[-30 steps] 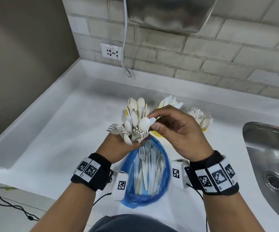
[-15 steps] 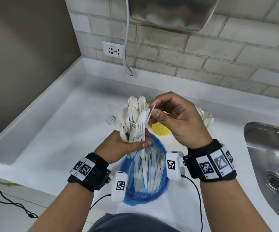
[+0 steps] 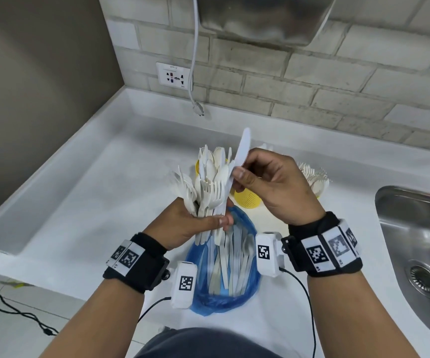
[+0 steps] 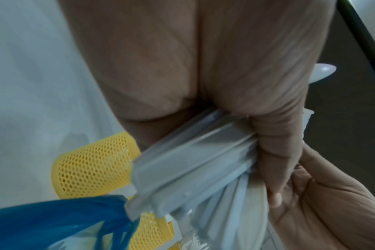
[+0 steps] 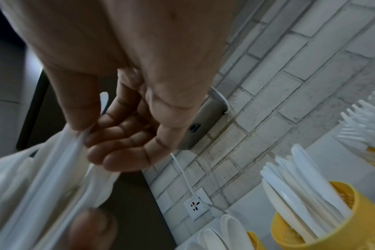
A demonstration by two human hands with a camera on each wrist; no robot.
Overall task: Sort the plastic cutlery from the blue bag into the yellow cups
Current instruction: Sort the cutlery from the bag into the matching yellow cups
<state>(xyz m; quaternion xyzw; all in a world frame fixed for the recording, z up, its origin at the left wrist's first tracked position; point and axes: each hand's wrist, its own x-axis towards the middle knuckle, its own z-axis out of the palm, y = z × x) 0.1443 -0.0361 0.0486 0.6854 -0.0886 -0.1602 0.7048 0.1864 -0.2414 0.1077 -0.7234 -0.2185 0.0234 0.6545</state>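
Observation:
My left hand (image 3: 183, 226) grips a bundle of white plastic cutlery (image 3: 208, 187) upright above the blue bag (image 3: 224, 290), forks and spoons fanned at the top. The left wrist view shows its fingers (image 4: 272, 162) wrapped round the handles (image 4: 188, 162). My right hand (image 3: 273, 187) pinches a white knife (image 3: 243, 148) between thumb and fingers, its blade pointing up and its lower end still among the bundle. Three yellow mesh cups stand behind: the spoon cup (image 3: 198, 166), the knife cup (image 3: 247, 201) and the fork cup (image 3: 314, 182). More cutlery lies in the bag.
A steel sink (image 3: 415, 241) lies at the right. The white counter (image 3: 92, 202) has a raised rim at left and back. On the brick wall are a socket (image 3: 174, 77), a hanging white cable (image 3: 196, 73) and a metal appliance (image 3: 265, 19). Black cables trail on the floor (image 3: 7, 306).
My right hand has drawn a knife upward out of the bundle, so its blade now stands above the other pieces. The left hand keeps its grip on the bundle.

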